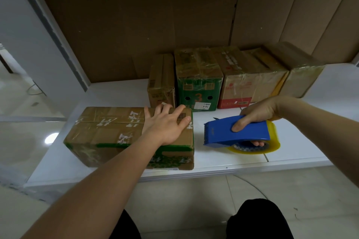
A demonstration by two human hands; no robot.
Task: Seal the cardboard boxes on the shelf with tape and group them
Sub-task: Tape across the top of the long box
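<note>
A taped brown box with green print (108, 137) lies near the front of the white shelf (242, 159). My left hand (166, 124) rests flat on its right top, fingers spread. To the right, my right hand (260, 114) grips a blue tape dispenser (233, 132) with a yellowish tape roll (272, 141), held just over the shelf. Behind stands a row of taped boxes: a narrow brown one (161, 81), a green one marked 3 (198, 83), a red-printed one (250, 81) and a plain one (303, 72).
Large brown cardboard sheets (155, 25) line the back of the shelf. A white upright post (54, 31) frames the left side. The shelf's front edge (194, 172) is close to my legs, with tiled floor (184, 200) below.
</note>
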